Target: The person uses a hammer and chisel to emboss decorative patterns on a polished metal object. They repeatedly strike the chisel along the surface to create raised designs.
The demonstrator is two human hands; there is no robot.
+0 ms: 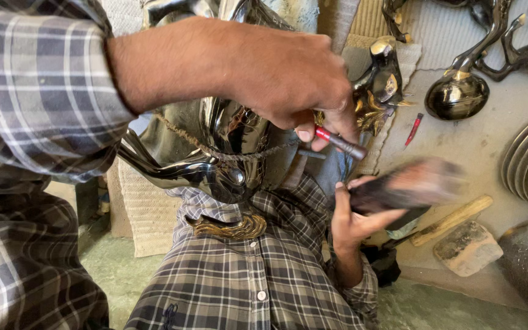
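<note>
My left hand [288,73] reaches across in front of me, fingers curled down tight around a small tool with a red handle and a dark metal tip [339,142]. The tool pokes out from under my thumb and fingertips, pointing down and away to the right of that hand.

Just behind and below my left hand sits a big shiny dark metal figure [227,146], resting against my checked shirt [245,275]. A thin rope [215,151] runs across its front, under my wrist. A gold-coloured ornament [230,228] lies on the shirt right below the figure.

My right hand [352,214] is lower, just beneath the tip of the tool, closed around a dark block-like thing [407,186] that is blurred, so I cannot tell what it is. Thumb on top, fingers wrapped underneath.

To the right of my right hand, on the floor, lie a wooden stick [450,221] and a flat stone [467,247]. Farther up from it are a red pencil-like piece [414,128] and a round polished metal piece [457,95].
</note>
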